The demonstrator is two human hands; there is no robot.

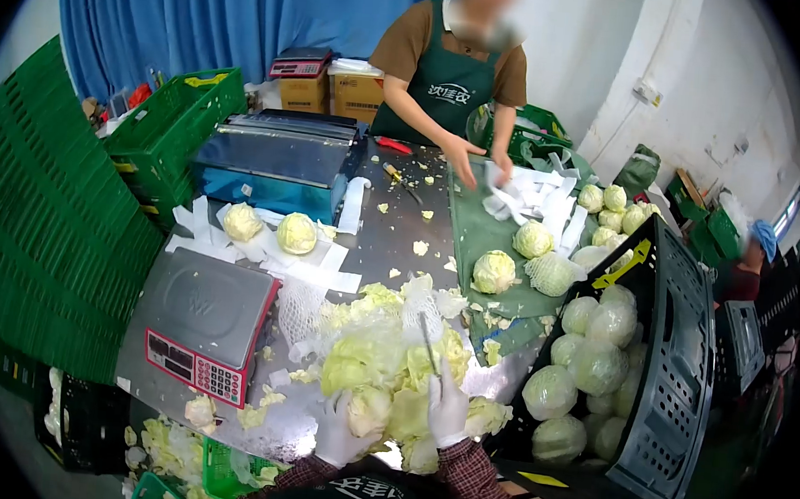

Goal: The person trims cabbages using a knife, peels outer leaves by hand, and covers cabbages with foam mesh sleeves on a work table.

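My left hand, in a white glove, is wrapped round a pale cabbage at the table's near edge. In my right hand, also gloved, is a knife with its narrow blade pointing up and away from me. The blade is apart from the cabbage. Loose cabbage leaves are heaped just beyond both hands. White foam netting lies left of the heap. Another piece of netting is partly behind the knife blade.
A red-rimmed scale stands left, before a blue wrapping machine. At right, a black crate holds several wrapped cabbages. Across the table, a co-worker's hands are over white strips. Leaf scraps and a green basket are below.
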